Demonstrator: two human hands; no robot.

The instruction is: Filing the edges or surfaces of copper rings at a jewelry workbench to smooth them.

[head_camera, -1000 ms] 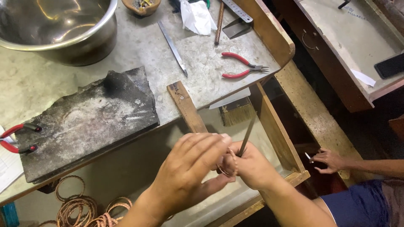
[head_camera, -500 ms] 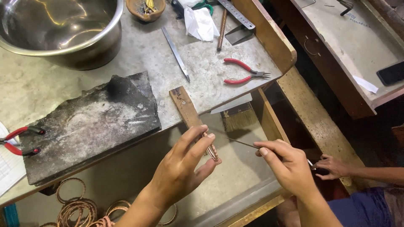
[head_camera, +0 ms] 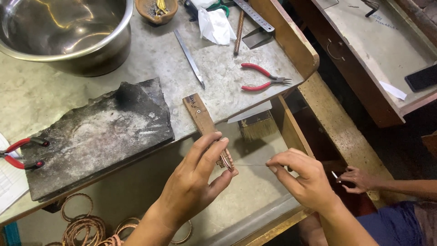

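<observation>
Your left hand [head_camera: 195, 182] pinches the bangle [head_camera: 226, 160] against the wooden peg [head_camera: 202, 119], steadying it. Your right hand [head_camera: 302, 180] grips a thin wire [head_camera: 250, 164] taut to the bangle, near the table [head_camera: 218, 82] edge.

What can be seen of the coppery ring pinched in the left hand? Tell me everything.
The coppery ring is a small bangle-like hoop of reddish, twisted-looking metal, seen nearly edge-on. The left hand pinches it between thumb and fingertips, holding it upright against the end of the wooden peg that juts from the bench. A thin wire runs from it sideways to the right hand, which pinches the wire's other end. Most of the hoop is hidden behind the fingers.
</observation>
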